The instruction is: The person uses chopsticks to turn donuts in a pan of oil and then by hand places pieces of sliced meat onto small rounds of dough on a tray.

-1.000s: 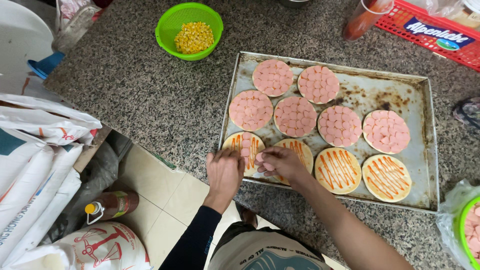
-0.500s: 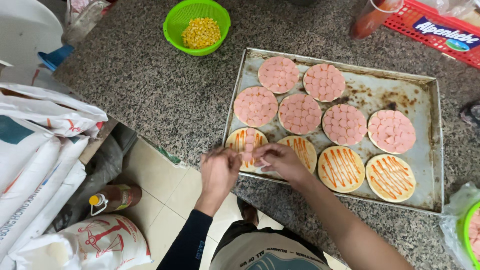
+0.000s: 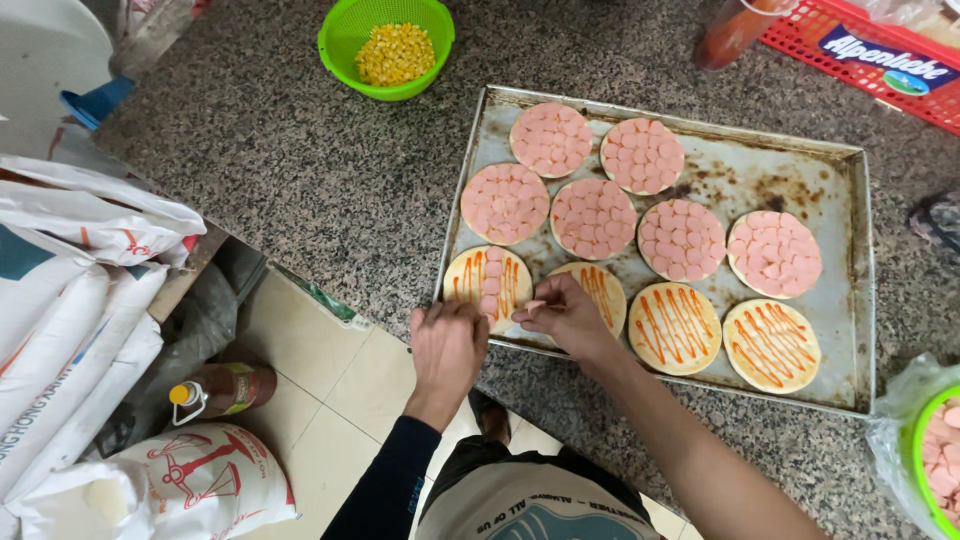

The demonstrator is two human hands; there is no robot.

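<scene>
Six rounds on the baking tray (image 3: 840,300) are fully covered in pink sausage slices; the near-left pizza base (image 3: 487,283) has a few, three sauced ones are bare. Your right hand (image 3: 565,315) pinches a slice above it; your left hand (image 3: 447,345) rests curled at the tray's edge on the tabletop (image 3: 290,170).

Red basket (image 3: 880,60) and right green bowl (image 3: 935,460) cut off
</scene>
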